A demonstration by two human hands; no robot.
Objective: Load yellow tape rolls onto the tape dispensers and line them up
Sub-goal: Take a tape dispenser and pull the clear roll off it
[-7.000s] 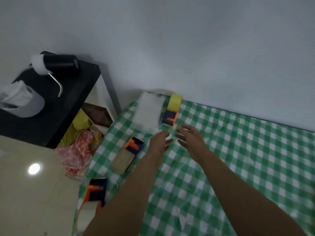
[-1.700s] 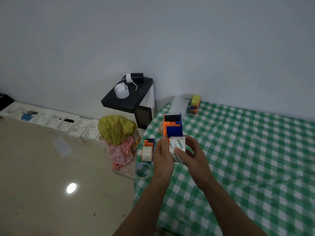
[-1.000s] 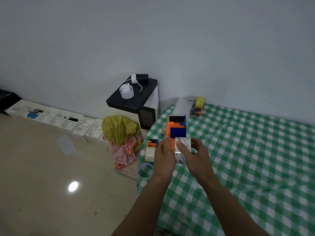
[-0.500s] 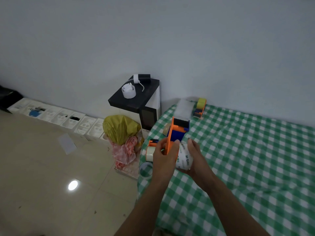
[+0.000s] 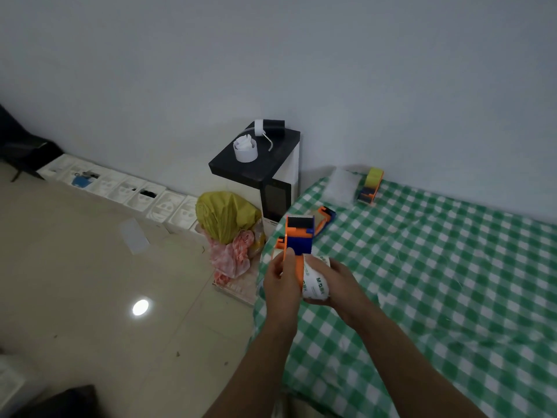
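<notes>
- Held dispenser point(image 5: 299, 236): orange and blue
- Tape roll point(image 5: 315, 280): white (green lettering)
- Desk cloth point(image 5: 452, 267): green-and-white check
- Far roll point(image 5: 374, 175): yellow
- Cabinet top point(image 5: 256, 158): black

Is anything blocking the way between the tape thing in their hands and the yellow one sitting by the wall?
Partly. The dispenser being held is gripped by the left hand and right hand; another dispenser lies on the checked cloth roughly between it and the yellow-roll dispenser.

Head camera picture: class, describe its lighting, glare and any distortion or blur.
Head view: dim, flat, bluish light; a round glare spot on the shiny floor; wide-angle lens bends the tablecloth edge; the tape roll print reads only partly, and the far dispenser looks soft.
</notes>
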